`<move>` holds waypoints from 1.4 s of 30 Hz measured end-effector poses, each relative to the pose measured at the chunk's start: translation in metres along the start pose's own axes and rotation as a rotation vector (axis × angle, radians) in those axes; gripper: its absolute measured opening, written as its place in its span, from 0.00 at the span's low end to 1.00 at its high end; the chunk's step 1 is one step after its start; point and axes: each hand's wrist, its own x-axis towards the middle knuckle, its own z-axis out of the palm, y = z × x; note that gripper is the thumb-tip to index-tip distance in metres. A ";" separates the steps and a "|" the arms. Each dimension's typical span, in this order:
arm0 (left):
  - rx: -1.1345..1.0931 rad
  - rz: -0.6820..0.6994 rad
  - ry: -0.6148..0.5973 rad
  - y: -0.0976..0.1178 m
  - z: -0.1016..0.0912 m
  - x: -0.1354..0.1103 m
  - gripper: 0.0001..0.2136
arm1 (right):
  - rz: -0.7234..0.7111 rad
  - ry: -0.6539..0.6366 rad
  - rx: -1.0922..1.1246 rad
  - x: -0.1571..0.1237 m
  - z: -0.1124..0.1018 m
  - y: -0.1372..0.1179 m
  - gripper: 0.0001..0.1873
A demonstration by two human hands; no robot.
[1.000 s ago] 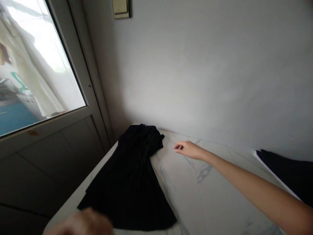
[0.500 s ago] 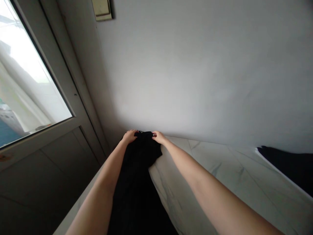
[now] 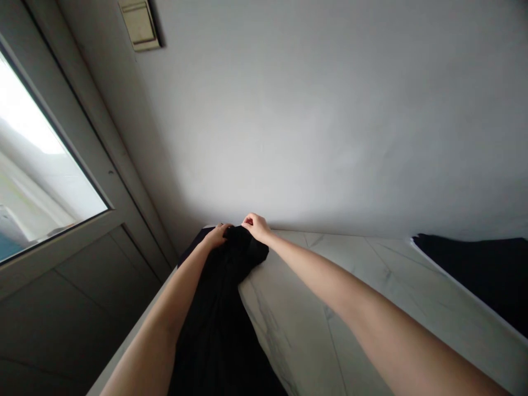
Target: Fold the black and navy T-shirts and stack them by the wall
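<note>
A long black garment (image 3: 218, 319) lies lengthwise over the marble-patterned surface, its far end bunched close to the wall. My left hand (image 3: 216, 235) grips the left side of that far end, with its fingertips partly sunk in dark cloth. At the top right edge my right hand (image 3: 256, 226) is closed in a pinch, slightly raised, and its fingertips meet the black cloth. How much fabric sits in the pinch is hidden. A short sleeve-like flap of the garment hangs out to the right below my right hand.
The marble-patterned surface (image 3: 305, 324) runs up to a plain grey wall (image 3: 313, 121). Another dark cloth with a pale edge (image 3: 482, 269) lies at the right. A door with a glass pane (image 3: 45, 165) stands at the left, and a light switch (image 3: 140, 25) is on the wall.
My right hand has risen a little and turned into a tighter pinch at the garment's edge. The bunched cloth has shifted, showing more folds. The camera view has swung slightly right.
</note>
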 end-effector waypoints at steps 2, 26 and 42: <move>0.020 0.025 0.025 0.017 -0.006 -0.005 0.36 | -0.020 -0.110 0.013 -0.005 -0.023 -0.014 0.05; -0.355 0.375 -0.171 0.278 0.025 -0.074 0.10 | 0.174 0.008 -0.494 -0.341 -0.392 0.004 0.03; 0.058 0.321 -0.104 0.415 0.158 -0.015 0.23 | 0.653 0.210 -0.446 -0.520 -0.363 0.151 0.06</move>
